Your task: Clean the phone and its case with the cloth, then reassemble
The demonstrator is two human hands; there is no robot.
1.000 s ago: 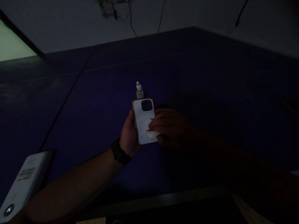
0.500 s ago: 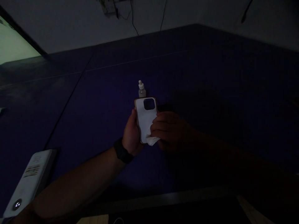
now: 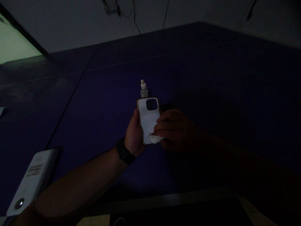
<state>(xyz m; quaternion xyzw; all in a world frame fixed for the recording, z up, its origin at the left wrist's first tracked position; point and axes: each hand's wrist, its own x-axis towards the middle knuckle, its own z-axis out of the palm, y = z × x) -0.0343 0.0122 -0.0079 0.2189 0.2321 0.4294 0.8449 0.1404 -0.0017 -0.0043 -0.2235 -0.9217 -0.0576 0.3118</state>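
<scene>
My left hand [image 3: 134, 135], with a dark watch [image 3: 125, 152] on its wrist, is closed around the left edge of a phone case [image 3: 147, 121]. The case has a white back, a brownish rim and a dark camera cutout at its top. My right hand [image 3: 172, 128] pinches a crumpled white tissue [image 3: 155, 138] against the lower right part of the case's back. Just beyond the case's top edge stands a small dropper bottle [image 3: 144, 90] with a white cap; its lower part is hidden.
A long white device [image 3: 31, 180] with a round dial lies at the lower left, beside my forearm. Under everything is a dark blue table [image 3: 105, 103] with a seam running across it. Cables [image 3: 135, 17] hang down the wall behind. The scene is dim.
The tissue and my right fingers have shifted slightly over the lower part of the case. The whole view has moved a little; both hands keep their holds.
</scene>
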